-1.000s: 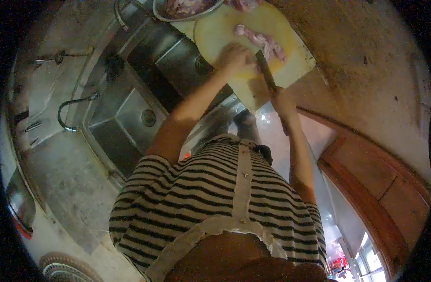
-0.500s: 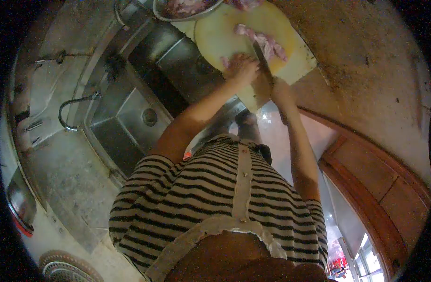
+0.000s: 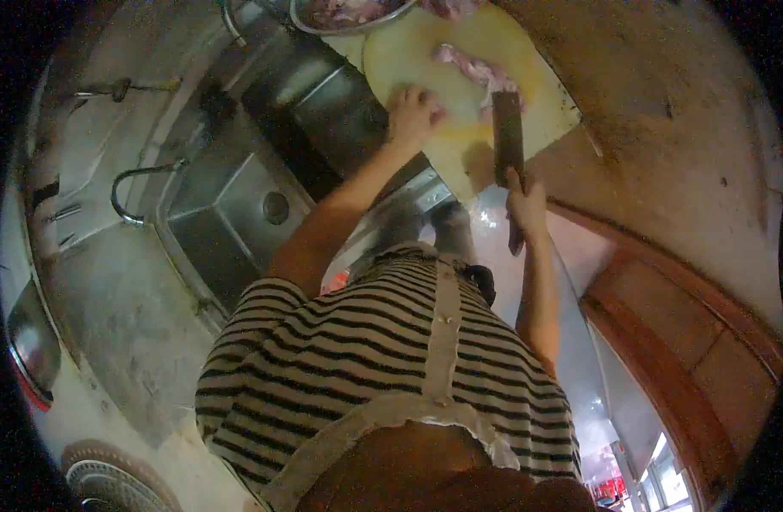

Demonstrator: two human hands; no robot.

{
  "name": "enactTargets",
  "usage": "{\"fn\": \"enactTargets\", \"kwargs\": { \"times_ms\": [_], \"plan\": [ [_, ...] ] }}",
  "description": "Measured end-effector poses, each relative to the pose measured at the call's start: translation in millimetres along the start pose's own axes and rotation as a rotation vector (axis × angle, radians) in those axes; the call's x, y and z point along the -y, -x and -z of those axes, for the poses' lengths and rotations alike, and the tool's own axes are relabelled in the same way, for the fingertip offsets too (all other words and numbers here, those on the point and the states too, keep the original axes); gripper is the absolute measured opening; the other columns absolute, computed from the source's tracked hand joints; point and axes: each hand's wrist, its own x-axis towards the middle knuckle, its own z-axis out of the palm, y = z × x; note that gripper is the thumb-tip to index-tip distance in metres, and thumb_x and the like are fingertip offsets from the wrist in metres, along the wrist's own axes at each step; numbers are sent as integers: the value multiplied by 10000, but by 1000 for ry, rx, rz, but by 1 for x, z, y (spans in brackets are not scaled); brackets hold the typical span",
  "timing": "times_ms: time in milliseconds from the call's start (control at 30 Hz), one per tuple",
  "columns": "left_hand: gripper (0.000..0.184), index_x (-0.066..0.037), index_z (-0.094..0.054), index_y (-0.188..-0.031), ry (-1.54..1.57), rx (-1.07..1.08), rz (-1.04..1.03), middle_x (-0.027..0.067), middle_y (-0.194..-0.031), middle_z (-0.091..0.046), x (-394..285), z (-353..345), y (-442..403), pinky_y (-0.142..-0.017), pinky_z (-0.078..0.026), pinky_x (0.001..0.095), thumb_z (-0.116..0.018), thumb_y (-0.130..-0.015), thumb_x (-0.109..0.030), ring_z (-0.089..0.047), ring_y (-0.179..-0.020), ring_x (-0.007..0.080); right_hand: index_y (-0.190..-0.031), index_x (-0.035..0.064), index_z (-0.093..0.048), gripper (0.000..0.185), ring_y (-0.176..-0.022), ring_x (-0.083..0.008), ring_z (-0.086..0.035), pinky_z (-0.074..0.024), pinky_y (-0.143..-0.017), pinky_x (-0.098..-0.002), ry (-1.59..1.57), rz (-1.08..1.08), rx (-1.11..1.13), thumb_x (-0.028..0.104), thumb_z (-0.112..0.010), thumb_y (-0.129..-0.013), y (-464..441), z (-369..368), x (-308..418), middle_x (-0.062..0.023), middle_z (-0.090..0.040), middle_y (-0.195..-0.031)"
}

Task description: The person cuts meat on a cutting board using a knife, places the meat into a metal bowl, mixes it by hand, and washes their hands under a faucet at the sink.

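My right hand (image 3: pixel 526 205) is closed round the handle of a cleaver (image 3: pixel 508 136). Its dark, broad blade points away from me over the right part of a yellowish round cutting board (image 3: pixel 400 55). Under and beyond the blade's tip lies a long strip of pale pink raw meat (image 3: pixel 472 66). At the board's left edge my left hand (image 3: pixel 411 118) has its fingers curled over a small piece of meat (image 3: pixel 437 112), which partly shows at the fingertips.
A metal bowl (image 3: pixel 357 31) of raw meat stands at the top beside the board, with another chunk of meat (image 3: pixel 451 7) near it. Left of the board is a double steel sink (image 3: pixel 217 230) with a curved faucet (image 3: pixel 117 200). A brown counter (image 3: pixel 647 128) extends to the right.
My left hand has moved left, away from the blade. The cleaver has shifted right and toward me, its broad side now showing over the near end of the meat strip.
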Motion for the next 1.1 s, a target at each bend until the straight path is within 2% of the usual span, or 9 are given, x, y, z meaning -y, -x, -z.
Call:
{"fn": "enactTargets", "kwargs": {
  "times_ms": [67,333,467,600,700,800,900,1000,1100],
  "plan": [
    [226,-116,-546,-911,12,21,21,120,-997,-473,-10,2,-3,-761,-397,444,-593,-729,-240,-463,-874,336,-759,-6,-482,326,-365,-131,-441,-366,-335,-280,-213,-237,74,307,-495,-849,14,15,18,-44,-412,-440],
    [291,-89,-539,-947,88,169,-85,135,-945,-502,34,-36,-20,-629,-463,444,-585,-729,-277,-542,-814,372,-706,5,-472,338,-333,-123,-420,-369,-322,-266,-349,-304,37,311,-501,-846,31,26,12,-31,-419,-445],
    [344,-98,-548,-999,242,589,144,108,-913,-574,34,2,-63,-667,-478,381,-597,-738,-316,-579,-798,285,-721,12,-491,327,-349,-109,-426,-376,-334,-257,-328,-272,45,314,-499,-848,27,27,-2,-24,-420,-451],
    [337,-78,-606,-908,983,164,471,67,-852,-609,59,7,-104,-587,-475,310,-591,-772,-386,-588,-718,161,-739,21,-493,308,-352,-105,-424,-378,-338,-256,-374,-315,12,308,-496,-851,31,31,1,-21,-421,-455],
    [261,-61,-604,-911,693,-40,456,77,-821,-610,75,69,-172,-637,-478,324,-604,-772,-281,-585,-750,190,-751,26,-486,298,-346,-103,-418,-374,-333,-258,-400,-306,-12,306,-495,-852,34,33,3,-16,-415,-448],
    [292,-68,-507,-1106,845,86,806,140,-1145,-459,26,157,-186,-845,-386,402,-478,-859,-220,-441,-1031,271,-752,31,-475,307,-345,-103,-415,-373,-333,-259,-377,-310,-6,320,-501,-851,37,32,-4,-14,-412,-446],
    [251,-75,-553,-1006,-371,-286,59,48,-747,-530,89,85,-182,-619,-452,337,-502,-843,-259,-523,-673,141,-753,30,-469,327,-346,-102,-414,-377,-337,-257,-446,-290,-15,341,-505,-849,36,33,-13,-13,-412,-450],
    [378,-55,-553,-1032,209,47,-85,154,-1002,-568,55,15,-159,-748,-442,371,-604,-714,-252,-561,-888,258,-732,28,-461,348,-346,-106,-419,-381,-339,-256,-381,-312,-28,354,-508,-846,40,33,-15,-20,-418,-452],
    [382,-84,-552,-1057,191,174,-149,136,-1039,-560,18,-56,-128,-859,-375,408,-587,-723,-267,-510,-1003,269,-674,25,-458,385,-345,-111,-424,-379,-336,-257,-405,-300,-6,367,-511,-842,40,35,-3,-27,-421,-445]
  ]
}}
